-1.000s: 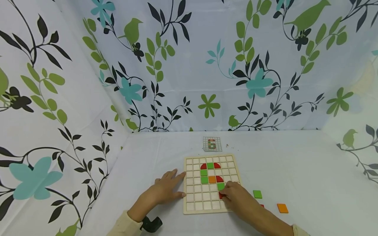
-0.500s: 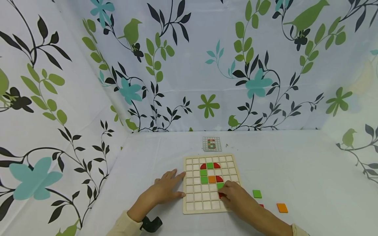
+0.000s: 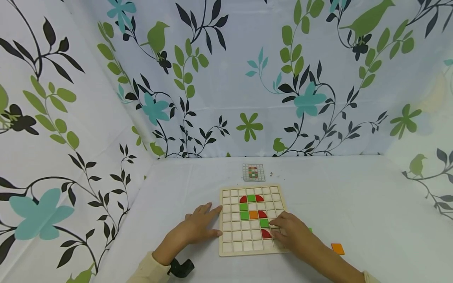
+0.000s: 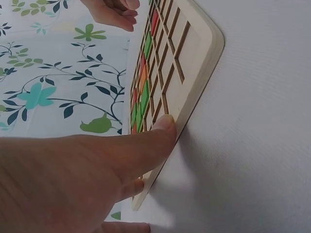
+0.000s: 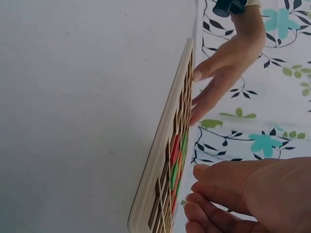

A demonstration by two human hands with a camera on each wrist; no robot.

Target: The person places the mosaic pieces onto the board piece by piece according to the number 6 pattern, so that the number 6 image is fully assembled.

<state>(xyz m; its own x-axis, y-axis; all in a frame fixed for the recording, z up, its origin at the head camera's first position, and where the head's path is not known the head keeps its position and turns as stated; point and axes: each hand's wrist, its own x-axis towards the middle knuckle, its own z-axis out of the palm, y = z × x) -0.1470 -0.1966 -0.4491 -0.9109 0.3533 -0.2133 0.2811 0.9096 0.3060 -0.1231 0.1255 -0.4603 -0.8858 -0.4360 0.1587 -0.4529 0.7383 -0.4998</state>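
A wooden grid board (image 3: 255,254) lies on the white table, with red, green and orange tiles in several of its cells. My left hand (image 3: 198,226) rests at the board's left edge, fingers spread; in the left wrist view its thumb (image 4: 165,124) presses on the rim. Over the board's right side is my right hand (image 3: 295,236), its fingers loosely bent and nothing visible between them. Just left of its fingertips sit a red rounded tile (image 3: 266,234) and a green square tile (image 3: 264,223). An orange tile (image 3: 253,214) lies in the middle row of the pattern.
Behind the board lies a small grid card (image 3: 253,172) with a coloured pattern. A loose orange tile (image 3: 337,249) is on the table to the right. A loose green tile (image 3: 310,229) is mostly hidden by the right hand. A patterned cloth (image 3: 226,78) hangs behind.
My right hand has let go of the red rounded tile and moved a little to the right, uncovering it in its cell. My left hand has stayed put.
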